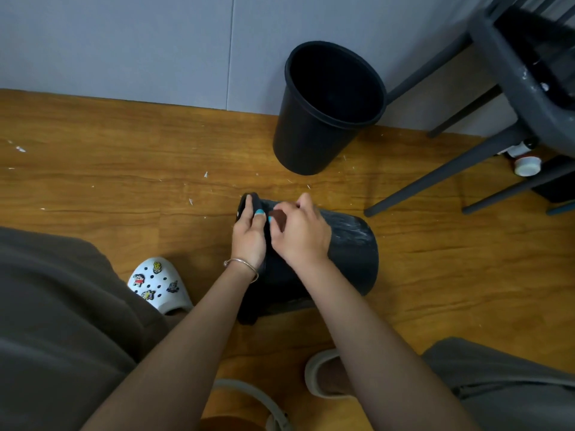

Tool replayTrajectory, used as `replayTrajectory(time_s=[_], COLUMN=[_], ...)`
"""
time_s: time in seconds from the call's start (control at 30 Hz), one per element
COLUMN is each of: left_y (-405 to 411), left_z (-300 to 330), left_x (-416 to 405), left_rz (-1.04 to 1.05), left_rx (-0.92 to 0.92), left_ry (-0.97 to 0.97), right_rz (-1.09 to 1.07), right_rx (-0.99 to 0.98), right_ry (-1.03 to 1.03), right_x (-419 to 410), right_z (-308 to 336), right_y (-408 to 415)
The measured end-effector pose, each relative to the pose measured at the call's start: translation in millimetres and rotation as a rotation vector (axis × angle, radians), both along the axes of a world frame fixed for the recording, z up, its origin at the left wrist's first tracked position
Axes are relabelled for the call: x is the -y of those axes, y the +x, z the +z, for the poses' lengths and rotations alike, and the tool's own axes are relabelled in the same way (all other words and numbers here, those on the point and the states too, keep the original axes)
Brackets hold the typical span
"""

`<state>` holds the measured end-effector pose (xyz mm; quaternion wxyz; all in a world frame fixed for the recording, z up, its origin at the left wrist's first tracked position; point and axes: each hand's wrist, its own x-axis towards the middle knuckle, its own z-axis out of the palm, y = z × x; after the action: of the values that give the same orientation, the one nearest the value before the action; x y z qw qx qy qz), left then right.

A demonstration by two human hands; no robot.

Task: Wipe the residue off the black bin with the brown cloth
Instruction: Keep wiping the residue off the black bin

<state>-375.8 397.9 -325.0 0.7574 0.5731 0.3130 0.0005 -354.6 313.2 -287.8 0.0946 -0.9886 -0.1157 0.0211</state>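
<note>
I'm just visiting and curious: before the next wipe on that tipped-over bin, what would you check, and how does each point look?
1. Black bin lies on its side on the floor: ok.
2. Left hand grips its rim: ok.
3. Right hand holds the brown cloth on the bin: ok, though the cloth is mostly hidden.
4. Whitish residue gone: not ok.
5. Second bin stands apart: ok.
</note>
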Motion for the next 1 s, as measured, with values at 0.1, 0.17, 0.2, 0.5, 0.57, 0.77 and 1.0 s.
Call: replayTrajectory(time_s=[0.1, 0.17, 0.2, 0.5, 0.57, 0.77, 1.0], left_y=[3, 6, 6, -16, -17, -10, -23], left_z=[0, -1, -2, 5, 7, 5, 1], left_x=[-2, -2, -2, 6, 4, 1, 5], left_rz=[-0.005, -0.006, -0.013, -0.042, -0.049, -0.046, -0.038], left_rx=[-0.024, -0.035, -0.038, -0.02, -0.019, -0.027, 0.017], left_ry=[0.019, 0.017, 0.014, 0.063, 0.063, 0.001, -0.01], right_rz=[0.05, 0.055, 0.042, -0.13, -0.072, 0.082, -0.041], right_rx=[0.023, 0.048, 0.046, 0.019, 0.037, -0.028, -0.109], right_ry=[0.027, 0.092, 0.115, 0.011, 0.021, 0.092, -0.044], right_x=[10, 25, 30, 0, -1, 31, -12], right_z=[-2, -8, -12, -5, -5, -8, 6], right_y=[-16, -46, -59, -7, -14, -67, 10])
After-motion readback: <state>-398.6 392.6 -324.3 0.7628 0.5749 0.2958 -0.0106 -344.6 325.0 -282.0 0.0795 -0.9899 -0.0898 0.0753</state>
